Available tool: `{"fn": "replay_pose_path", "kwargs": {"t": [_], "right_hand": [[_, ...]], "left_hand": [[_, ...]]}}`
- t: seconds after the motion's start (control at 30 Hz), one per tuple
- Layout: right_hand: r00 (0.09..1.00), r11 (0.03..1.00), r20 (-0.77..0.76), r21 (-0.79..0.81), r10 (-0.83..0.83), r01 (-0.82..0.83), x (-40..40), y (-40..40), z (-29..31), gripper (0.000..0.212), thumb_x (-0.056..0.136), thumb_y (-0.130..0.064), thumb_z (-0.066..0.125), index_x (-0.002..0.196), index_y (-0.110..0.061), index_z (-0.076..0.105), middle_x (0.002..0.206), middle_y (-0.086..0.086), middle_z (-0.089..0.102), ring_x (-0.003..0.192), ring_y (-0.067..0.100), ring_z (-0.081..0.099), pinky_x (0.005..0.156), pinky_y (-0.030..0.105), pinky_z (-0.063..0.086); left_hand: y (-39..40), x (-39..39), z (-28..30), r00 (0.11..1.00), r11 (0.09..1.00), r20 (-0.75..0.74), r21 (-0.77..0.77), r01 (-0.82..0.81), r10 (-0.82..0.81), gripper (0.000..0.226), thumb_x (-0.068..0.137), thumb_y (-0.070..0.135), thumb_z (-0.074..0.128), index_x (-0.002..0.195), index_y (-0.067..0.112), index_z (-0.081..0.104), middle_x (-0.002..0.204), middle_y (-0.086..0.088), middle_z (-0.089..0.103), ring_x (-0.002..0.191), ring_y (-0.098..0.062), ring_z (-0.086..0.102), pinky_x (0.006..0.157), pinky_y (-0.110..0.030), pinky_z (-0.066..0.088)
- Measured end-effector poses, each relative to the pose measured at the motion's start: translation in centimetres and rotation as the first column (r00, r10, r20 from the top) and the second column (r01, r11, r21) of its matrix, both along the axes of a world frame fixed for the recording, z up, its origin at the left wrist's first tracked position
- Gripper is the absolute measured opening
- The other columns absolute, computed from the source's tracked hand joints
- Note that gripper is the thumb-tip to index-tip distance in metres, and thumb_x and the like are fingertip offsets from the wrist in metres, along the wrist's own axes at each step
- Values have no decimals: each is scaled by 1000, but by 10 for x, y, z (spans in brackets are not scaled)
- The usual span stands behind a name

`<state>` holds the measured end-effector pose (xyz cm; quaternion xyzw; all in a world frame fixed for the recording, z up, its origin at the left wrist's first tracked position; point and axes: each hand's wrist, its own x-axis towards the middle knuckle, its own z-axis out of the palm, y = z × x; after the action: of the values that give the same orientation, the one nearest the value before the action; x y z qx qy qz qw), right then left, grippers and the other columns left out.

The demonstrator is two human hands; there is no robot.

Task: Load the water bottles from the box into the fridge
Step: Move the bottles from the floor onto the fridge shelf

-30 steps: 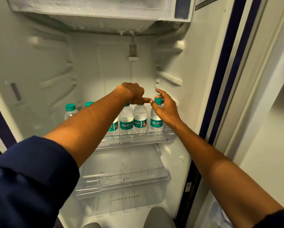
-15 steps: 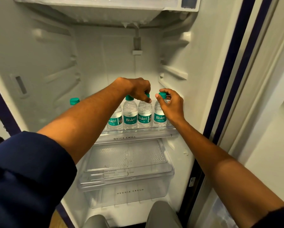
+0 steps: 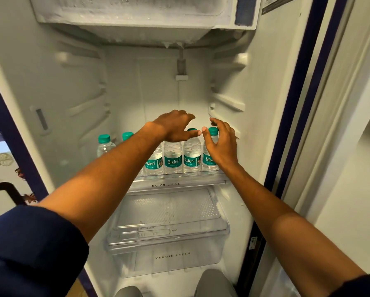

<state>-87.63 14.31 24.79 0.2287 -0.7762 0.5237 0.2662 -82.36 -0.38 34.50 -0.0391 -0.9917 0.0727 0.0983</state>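
left hand (image 3: pixel 175 125) grip loose, holding nothing | right hand (image 3: pixel 221 144) grip wide beside bottle (image 3: pixel 209 151) | bottles standing on shelf (image 3: pixel 179 184)

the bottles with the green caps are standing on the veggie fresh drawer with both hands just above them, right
Not quite. The head view shows the bottles standing on the quick chill shelf, above the veggie fresh drawer. The left hand and right hand are just above them.

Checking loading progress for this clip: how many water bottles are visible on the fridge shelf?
6. Four labelled bottles in the front row, and rightmost behind the right hand. Two further left at the back. The left forearm may hide more.
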Motion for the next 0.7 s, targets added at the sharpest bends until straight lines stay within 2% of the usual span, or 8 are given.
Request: {"fn": "replay_pose_path", "kwargs": {"t": [0.13,0.2,0.3,0.43,0.57,0.7], "right_hand": [[991,997,-115,38,-62,67,9,-6,12,61,90,-56,47,141,-21,48,144,6,50,128,24,48,106,47,42],[979,996,-192,54,-62,73,17,-10,19,64,90,-57,46,142,-19,47,146,8,49,131,26,46,108,49,40],[957,993,-291,110,-2,35,33,-19,21,70,90,-59,44,145,-16,44,149,9,45,135,27,43,109,44,34],[932,980,-348,199,101,-32,57,-33,9,75,90,-62,43,148,-15,39,152,9,41,139,26,38,112,43,29],[918,958,-342,262,202,-113,87,-49,-15,75,91,-60,46,150,-15,35,154,8,36,143,23,32,116,38,24],[893,923,-336,339,299,-182,116,-63,-47,75,91,-58,46,150,-13,35,156,9,34,144,25,30,117,42,25]], "left_hand": [[-8,24,-23,966,998,-257,-37,-44,33,76,94,66,31,154,20,21,158,-12,27,144,-32,26,115,-50,28],[-12,35,-35,949,998,-309,14,-60,62,79,93,69,28,155,21,15,161,-11,19,148,-31,17,119,-52,20],[-20,57,-52,916,993,-388,83,-79,105,83,91,70,23,156,20,10,163,-10,11,150,-29,8,120,-54,14],[-35,92,-75,890,985,-432,139,-99,150,87,88,71,19,156,18,6,164,-10,6,151,-26,1,120,-53,7],[-44,127,-100,884,980,-438,172,-97,164,86,89,68,23,156,17,6,164,-9,5,151,-25,0,121,-51,6],[-46,162,-127,880,970,-431,212,-114,198,83,90,61,31,157,16,7,164,-8,2,151,-24,-3,121,-53,8]]}}
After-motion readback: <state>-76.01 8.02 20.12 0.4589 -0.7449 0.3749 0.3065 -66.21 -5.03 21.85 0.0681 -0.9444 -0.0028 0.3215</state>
